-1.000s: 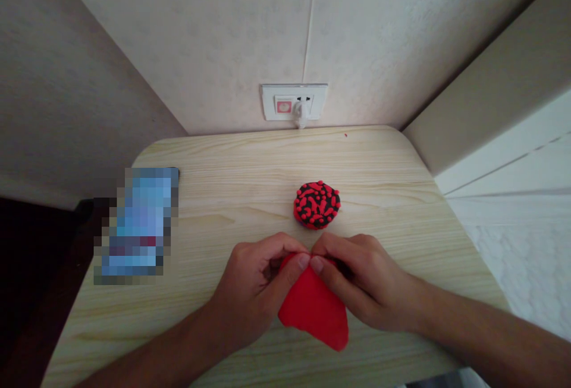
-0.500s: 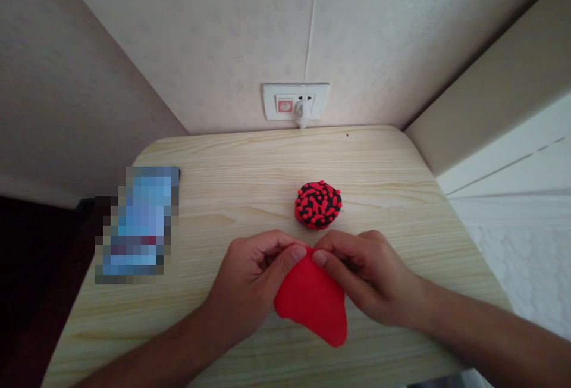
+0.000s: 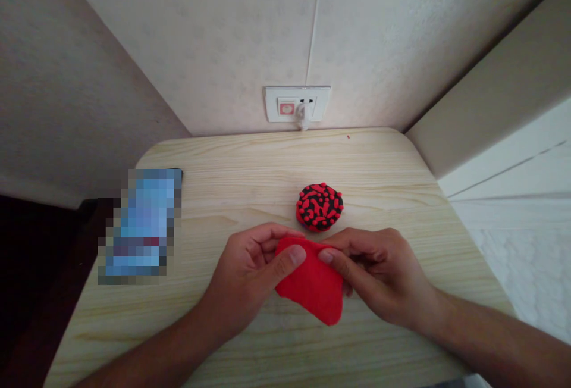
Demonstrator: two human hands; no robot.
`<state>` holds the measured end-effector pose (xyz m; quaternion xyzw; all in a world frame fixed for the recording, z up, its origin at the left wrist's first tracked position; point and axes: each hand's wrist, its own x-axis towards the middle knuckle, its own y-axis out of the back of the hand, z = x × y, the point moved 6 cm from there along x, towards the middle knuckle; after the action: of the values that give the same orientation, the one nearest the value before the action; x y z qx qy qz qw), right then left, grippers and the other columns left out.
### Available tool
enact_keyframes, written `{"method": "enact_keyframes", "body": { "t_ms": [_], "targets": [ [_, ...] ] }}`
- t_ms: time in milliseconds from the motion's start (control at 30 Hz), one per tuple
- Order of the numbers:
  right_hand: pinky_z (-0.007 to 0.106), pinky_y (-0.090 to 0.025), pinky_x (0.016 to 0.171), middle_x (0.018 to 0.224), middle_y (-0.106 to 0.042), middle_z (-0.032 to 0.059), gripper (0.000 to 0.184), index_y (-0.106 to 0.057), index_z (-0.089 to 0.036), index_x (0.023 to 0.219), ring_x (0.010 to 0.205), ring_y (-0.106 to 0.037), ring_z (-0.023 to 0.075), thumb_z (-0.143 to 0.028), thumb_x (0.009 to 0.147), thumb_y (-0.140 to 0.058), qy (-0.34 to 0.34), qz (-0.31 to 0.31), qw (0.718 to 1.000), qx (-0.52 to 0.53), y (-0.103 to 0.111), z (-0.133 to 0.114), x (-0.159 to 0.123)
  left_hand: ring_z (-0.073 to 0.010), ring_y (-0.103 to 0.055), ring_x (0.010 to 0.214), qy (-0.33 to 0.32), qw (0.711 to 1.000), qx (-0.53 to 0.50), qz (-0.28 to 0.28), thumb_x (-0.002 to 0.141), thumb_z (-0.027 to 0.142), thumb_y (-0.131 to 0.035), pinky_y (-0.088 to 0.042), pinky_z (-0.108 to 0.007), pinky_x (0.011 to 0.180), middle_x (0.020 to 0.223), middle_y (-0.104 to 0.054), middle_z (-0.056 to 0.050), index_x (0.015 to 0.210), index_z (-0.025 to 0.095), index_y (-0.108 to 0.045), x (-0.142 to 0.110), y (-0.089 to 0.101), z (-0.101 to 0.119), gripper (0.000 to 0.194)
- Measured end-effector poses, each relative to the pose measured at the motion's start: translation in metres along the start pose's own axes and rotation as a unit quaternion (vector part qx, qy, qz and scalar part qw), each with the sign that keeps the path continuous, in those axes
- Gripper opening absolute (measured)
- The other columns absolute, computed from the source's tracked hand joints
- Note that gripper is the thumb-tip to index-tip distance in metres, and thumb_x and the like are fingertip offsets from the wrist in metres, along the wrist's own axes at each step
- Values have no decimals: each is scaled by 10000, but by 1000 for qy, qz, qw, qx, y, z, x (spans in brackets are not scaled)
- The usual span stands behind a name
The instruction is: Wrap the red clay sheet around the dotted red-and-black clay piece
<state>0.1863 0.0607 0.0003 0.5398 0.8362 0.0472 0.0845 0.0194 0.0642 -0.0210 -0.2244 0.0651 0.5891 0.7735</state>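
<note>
Red sheet pinched over the table
Its upper part is gripped by the fingers of the left hand and right hand, near the black-and-red disc; edge handling seems in hand, with gentle pressure called for.

A thin red sheet is being pinched near its top by both hands, its lower edge slanting down rightward to a rounded corner.
</note>
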Motion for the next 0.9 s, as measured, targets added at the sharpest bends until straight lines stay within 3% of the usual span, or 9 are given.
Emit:
{"method": "enact_keyframes", "body": {
  "t_ms": [67,167,267,333,500,700,900],
  "targets": [
    [201,-370,434,599,-622,9,223,-731,-141,860,488,-496,94,-312,974,-642,13,12,1000,-5,1,-1,0,-140,-706,670,24,999,-12,-23,763,310,-845,-547,-190,618,729,-788,-41,873,131,-782,1,-3,-3,219],
    [196,-378,428,640,-642,4,195,-720,-148,952,496,-499,95,-340,915,-726,-35,-8,998,59,-4,7,2,-124,-673,614,23,1000,9,-20,766,281,-838,-511,-179,566,698,-779,-37,806,128,-779,-1,-5,-3,168],
    [192,-386,433,622,-632,-5,205,-724,-146,880,493,-494,91,-344,873,-777,-68,-27,992,102,-10,13,2,-130,-667,617,7,1000,28,-12,784,256,-813,-496,-187,561,692,-775,-38,805,129,-777,-5,-6,0,134],
    [195,-385,439,597,-626,-1,224,-711,-142,788,493,-494,92,-335,894,-753,-62,-19,994,91,-10,13,1,-135,-664,630,8,999,37,-16,808,264,-787,-495,-197,574,701,-772,-42,821,128,-773,-7,-7,-2,138],
    [203,-384,453,611,-650,20,239,-710,-133,775,517,-509,102,-320,923,-709,-29,4,999,40,-5,8,0,-128,-581,587,2,997,69,-44,886,387,-690,-438,-204,535,666,-715,-29,828,131,-758,-5,-8,-3,271],
    [198,-393,457,647,-665,15,239,-718,-148,870,513,-516,99,-378,930,-696,-62,-16,992,104,-9,9,4,-129,-485,587,-33,984,172,-27,949,420,-577,-376,-222,531,638,-620,-10,775,140,-732,-5,-3,5,364],
    [199,-376,455,609,-629,9,269,-703,-133,779,515,-497,94,-342,947,-679,-32,-13,998,54,-6,5,1,-114,-405,584,-27,989,135,-56,961,455,-551,-331,-228,529,607,-480,18,661,156,-582,-7,-3,1,425]
  ]
}}
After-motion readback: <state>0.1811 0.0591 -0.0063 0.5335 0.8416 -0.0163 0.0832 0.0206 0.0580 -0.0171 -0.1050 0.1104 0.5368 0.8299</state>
